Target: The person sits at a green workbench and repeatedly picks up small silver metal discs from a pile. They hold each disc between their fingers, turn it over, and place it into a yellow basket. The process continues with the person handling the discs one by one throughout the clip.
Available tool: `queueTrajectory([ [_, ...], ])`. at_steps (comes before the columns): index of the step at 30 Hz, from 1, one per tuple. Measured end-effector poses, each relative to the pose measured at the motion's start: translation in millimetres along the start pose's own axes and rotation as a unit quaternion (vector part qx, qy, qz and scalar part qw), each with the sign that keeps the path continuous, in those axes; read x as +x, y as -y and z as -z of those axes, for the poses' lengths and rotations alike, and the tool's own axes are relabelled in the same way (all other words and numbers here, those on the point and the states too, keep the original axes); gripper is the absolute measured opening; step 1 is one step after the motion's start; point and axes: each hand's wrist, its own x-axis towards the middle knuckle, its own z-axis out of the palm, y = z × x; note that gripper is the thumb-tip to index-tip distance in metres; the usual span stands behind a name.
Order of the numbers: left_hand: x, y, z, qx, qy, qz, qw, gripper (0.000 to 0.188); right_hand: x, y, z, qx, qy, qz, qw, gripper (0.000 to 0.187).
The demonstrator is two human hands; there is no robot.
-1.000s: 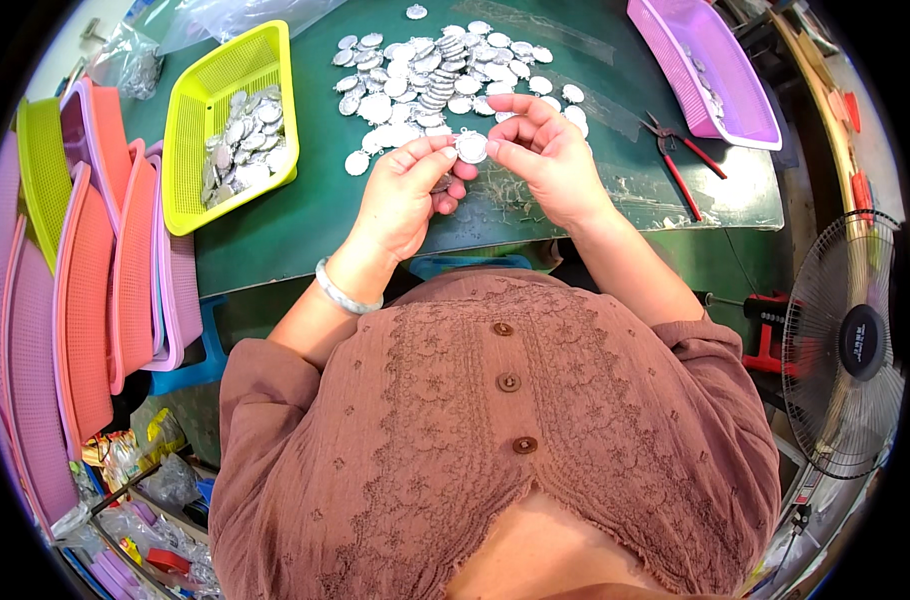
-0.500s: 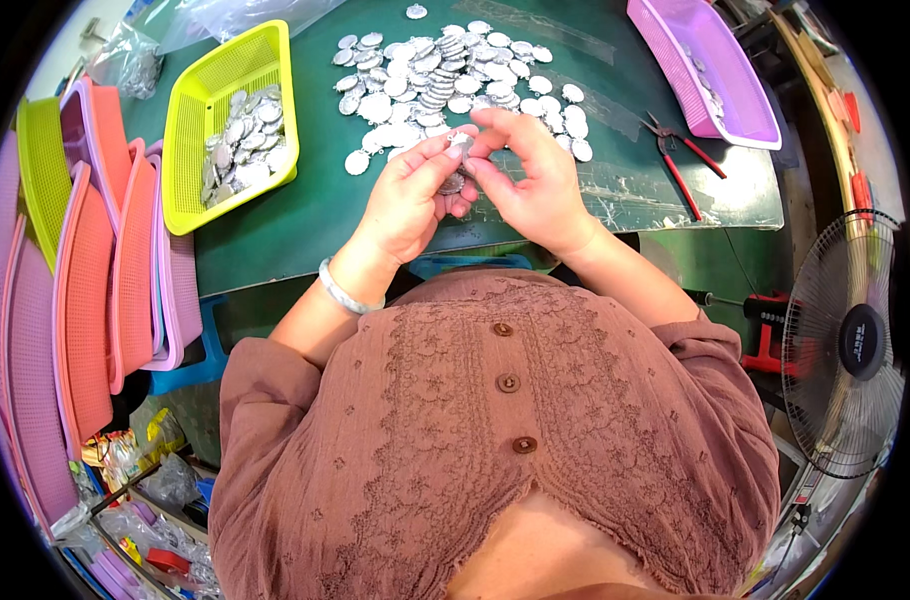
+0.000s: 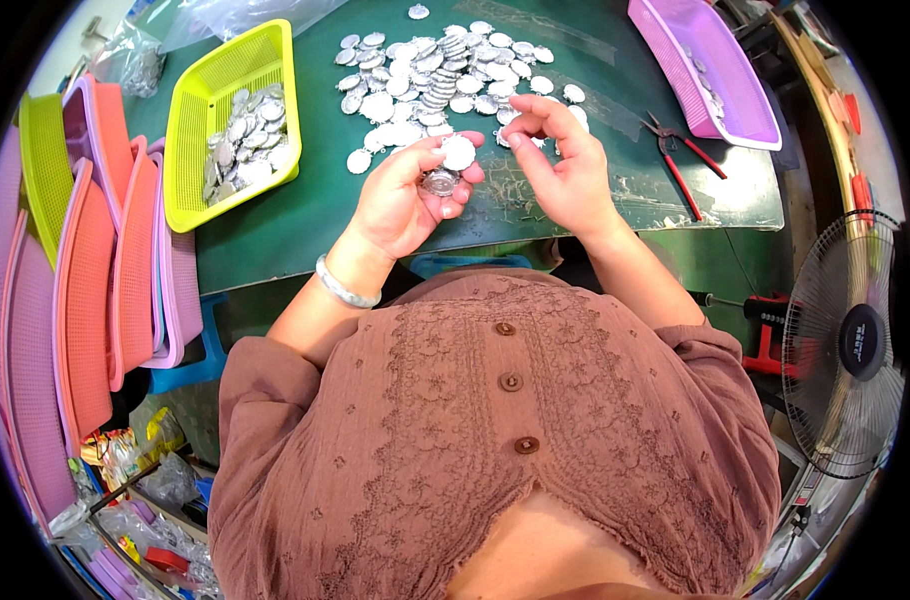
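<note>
My left hand (image 3: pixel 400 205), palm up, is closed around a few round silver metal medallions (image 3: pixel 440 181). One bright medallion (image 3: pixel 458 153) stands out at its fingertips. My right hand (image 3: pixel 570 175) is just to the right, apart from the left, with index finger and thumb apart and nothing visible in it. Beyond both hands spreads a large pile of similar silver medallions (image 3: pixel 440 80) on the green table (image 3: pixel 315 120). On the left stands a yellow-green plastic basket (image 3: pixel 187 130) with more medallions in it.
Red-handled pliers (image 3: pixel 678 160) lie open on the right, by a purple basket (image 3: pixel 740 110) with a few medallions. Stacked coloured baskets (image 3: pixel 85 290) crowd the left side. A fan (image 3: pixel 845 345) stands at the right. A clear plastic bag (image 3: pixel 130 60) is at the far left.
My right hand has drawn away to the right from my left hand. The left hand has turned slightly, bringing the medallions in it into view.
</note>
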Motion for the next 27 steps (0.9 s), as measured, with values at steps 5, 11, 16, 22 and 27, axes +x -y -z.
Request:
queueTrajectory([
  [5,-6.1,-24.8,5.4,0.045,-0.022,-0.061,0.997,0.026,6.2,-22.3,21.2,-0.176,0.018,-0.012,0.984,0.038],
  [11,-35.2,-103.6,28.7,0.235,-0.257,-0.347,0.871,0.019,7.5,-23.2,25.8,-0.281,0.125,0.007,0.951,0.048],
  [16,-42.4,-129.2,75.7,0.441,-0.376,-0.393,0.714,0.021,7.9,-27.9,14.5,-0.322,0.148,0.048,0.934,0.052],
  [22,-26.0,-88.7,60.7,0.563,-0.301,-0.424,0.643,0.019,7.6,-30.5,10.1,-0.336,0.139,0.045,0.93,0.052],
  [27,-9.3,-17.0,11.3,0.433,-0.162,-0.247,0.851,0.02,8.6,-14.2,7.7,-0.252,0.101,0.032,0.962,0.053],
])
